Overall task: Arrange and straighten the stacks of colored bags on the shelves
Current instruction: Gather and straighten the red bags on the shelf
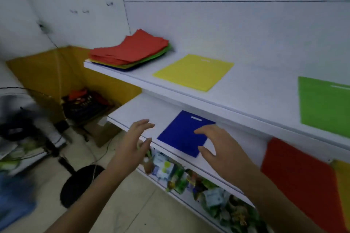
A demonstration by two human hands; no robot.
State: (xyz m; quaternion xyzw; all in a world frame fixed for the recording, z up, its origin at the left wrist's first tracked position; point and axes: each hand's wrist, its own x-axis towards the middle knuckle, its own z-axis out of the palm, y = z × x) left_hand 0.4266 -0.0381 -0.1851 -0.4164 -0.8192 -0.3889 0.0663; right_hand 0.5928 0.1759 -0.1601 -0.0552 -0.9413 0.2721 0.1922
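Mixed stack (130, 51), red on top, sits at the left end of the upper shelf (246, 89), its sheets fanned and edges ragged. Left hand (132, 143) hovers off the lower shelf (144, 111) lip, fingers spread, holding nothing; bare shelf beyond it. Blue bag (181, 134) lies skewed, one corner near the front edge. Yellow bag (193, 71) above, bare shelf either side. Right hand (223, 149) is splayed over the blue bag's right edge; contact unclear. Green bag (325, 106) and red bag (299, 181) far right.
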